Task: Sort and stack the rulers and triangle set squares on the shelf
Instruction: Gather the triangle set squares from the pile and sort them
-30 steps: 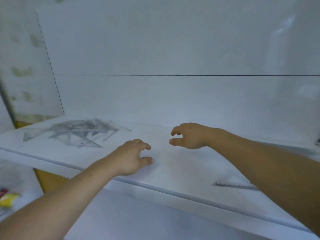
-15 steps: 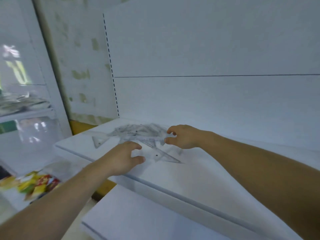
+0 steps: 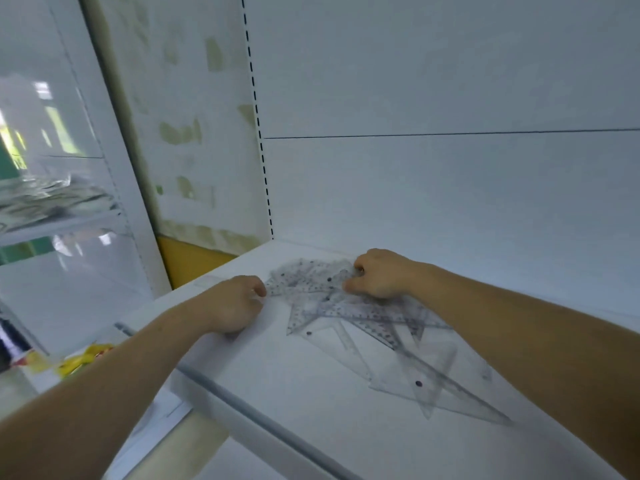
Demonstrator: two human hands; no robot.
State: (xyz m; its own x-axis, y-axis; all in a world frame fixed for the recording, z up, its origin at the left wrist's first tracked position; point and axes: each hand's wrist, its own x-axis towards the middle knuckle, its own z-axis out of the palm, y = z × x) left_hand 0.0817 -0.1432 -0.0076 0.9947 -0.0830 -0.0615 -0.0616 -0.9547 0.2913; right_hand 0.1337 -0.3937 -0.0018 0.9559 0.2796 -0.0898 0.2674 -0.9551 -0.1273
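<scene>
Right fingers (image 3: 358,268) curled, thumb opposed, pinching pieces at the far end of the heap of clear plastic rulers and triangle set squares (image 3: 349,317). The right hand (image 3: 382,276) rests on top of it. Left hand (image 3: 232,304): fingers curled at the heap's left corner; touching or pinching, cannot tell. Heap lies criss-crossed near the left end of the flat white shelf (image 3: 311,393), trailing toward the front right. Progress: judged barely begun. No sorted group or squared stack visible; separating by type and stacking all remain.
</scene>
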